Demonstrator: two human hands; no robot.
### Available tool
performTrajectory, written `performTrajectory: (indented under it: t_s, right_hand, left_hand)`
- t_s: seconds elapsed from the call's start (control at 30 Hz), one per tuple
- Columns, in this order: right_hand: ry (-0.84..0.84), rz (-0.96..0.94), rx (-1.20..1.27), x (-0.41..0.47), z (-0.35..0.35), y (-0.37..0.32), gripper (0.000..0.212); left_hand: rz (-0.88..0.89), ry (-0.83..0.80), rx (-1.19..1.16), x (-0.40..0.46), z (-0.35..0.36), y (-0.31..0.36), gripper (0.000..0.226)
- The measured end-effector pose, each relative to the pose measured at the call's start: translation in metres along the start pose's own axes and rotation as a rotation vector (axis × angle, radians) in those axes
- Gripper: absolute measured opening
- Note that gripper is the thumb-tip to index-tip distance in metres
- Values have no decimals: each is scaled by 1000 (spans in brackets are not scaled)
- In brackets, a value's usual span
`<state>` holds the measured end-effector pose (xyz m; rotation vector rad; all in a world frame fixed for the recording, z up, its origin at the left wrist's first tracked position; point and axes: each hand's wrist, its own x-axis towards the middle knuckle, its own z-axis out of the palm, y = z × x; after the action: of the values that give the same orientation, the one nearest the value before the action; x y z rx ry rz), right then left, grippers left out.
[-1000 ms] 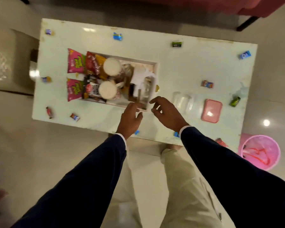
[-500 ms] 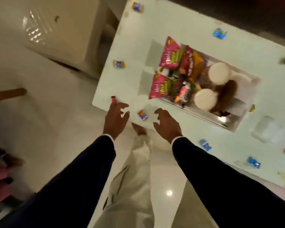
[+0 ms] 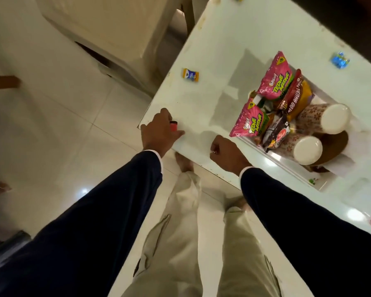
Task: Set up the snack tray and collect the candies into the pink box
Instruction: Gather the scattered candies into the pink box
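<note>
Here, a red candy [image 3: 173, 126] is seen lying near the corner of the pale surface [image 3: 204, 97], with the left hand [image 3: 159, 131] laid over it, thumb and fingers curled about its sides; whether it is already pinched cannot be told. The right hand [image 3: 226, 152] is held as a loose fist at the near edge, and nothing can be seen in it. A yellow-and-blue candy [image 3: 190, 74] is left apart, further along the surface, and a blue candy [image 3: 340, 60] lies beyond the snack tray [image 3: 291, 168], in which pink snack packets [image 3: 274, 82] and two capped paper cups [image 3: 321, 118] are packed. The pink box is barely seen, if at all, at the right edge. The candies are judged light, small and crinkly in their wrappers, likely slippery on the glossy top; each is best taken across its short sides by thumb and forefinger, so that it is not pushed off the edge.
</note>
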<state>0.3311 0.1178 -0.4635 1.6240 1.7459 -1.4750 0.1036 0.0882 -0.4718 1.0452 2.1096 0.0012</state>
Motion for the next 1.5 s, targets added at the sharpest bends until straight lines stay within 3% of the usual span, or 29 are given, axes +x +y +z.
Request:
performTrajectory:
  t_s: [0.1,0.23,0.4,0.7,0.9,1.03,1.27,1.5]
  right_hand:
    - [-89,55,190,0,-7,12,21]
    - [-110,69,344,-7,-5,28,29]
    - [-40,59,660,-37,-6,59,22]
    - [211,24,1070,-143,-39,167,16]
    - [368,30,1176,-223,-75,274,21]
    - [565,142,1181,-268,-102,354,17]
    - [741,267,1027,-276,-141,456,17]
    - [814,289,800,-229,-178,473,21]
  left_hand:
    - [16,16,-27,-3,6,10,25]
    - [-58,-90,-538,-16,9,23,21]
    - [27,-319,-791,-46,18,41,18]
    - [237,-515,-745,-126,102,138,15]
    - [181,-614,-883,-185,180,233,19]
    - [252,-713,-718,-223,231,297,22]
    - [325,-545,-433,-263,324,406,19]
    - [366,-218,-183,-251,381,455,23]
